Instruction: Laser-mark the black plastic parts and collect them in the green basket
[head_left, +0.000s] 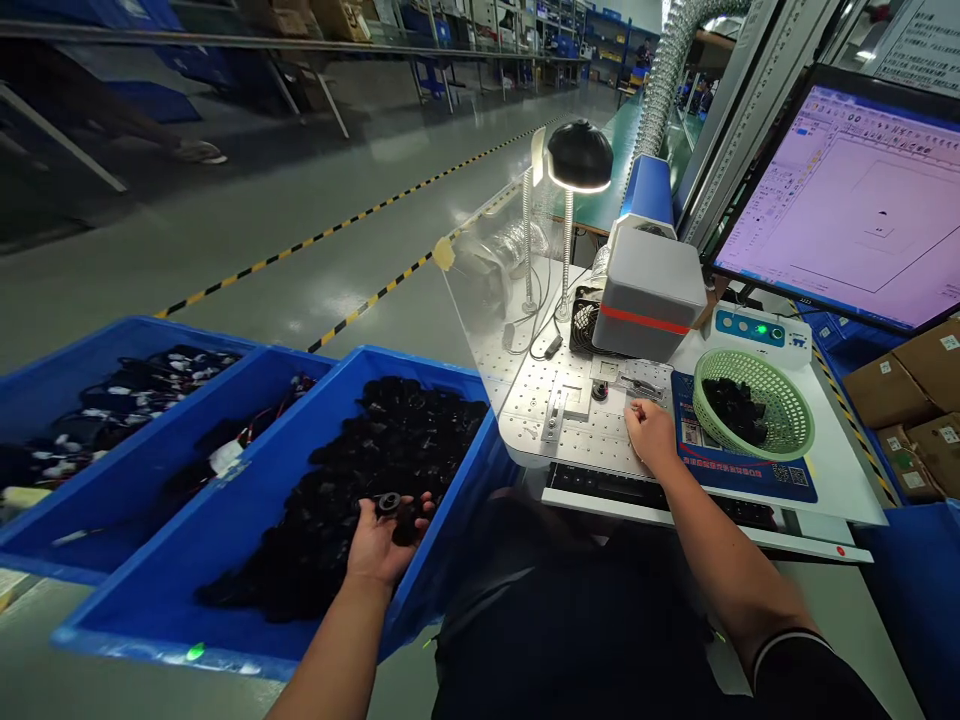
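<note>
Your left hand (pixel 375 552), palm up over the near blue bin (pixel 225 520), has its fingers curled around a black round part (pixel 388 503), with more dark material under the fingertips; that bin holds a broad heap of loose black pieces (pixel 390 435), so much seems left to handle. The next blue bin (pixel 146 437) holds dark items with a white tag and some red wire; the outermost bin (pixel 45 375) holds dark bundles with white ends. Your right hand (pixel 651 432) rests well apart from the left, on the metal plate (pixel 592 437), fingers bent in; you cannot tell whether they grip anything; one small dark piece (pixel 600 390) sits on the plate just beside it. The green basket (pixel 799 422) on the counter (pixel 844 450) holds a smaller black pile (pixel 733 410); if those are finished, the work looks partway through.
</note>
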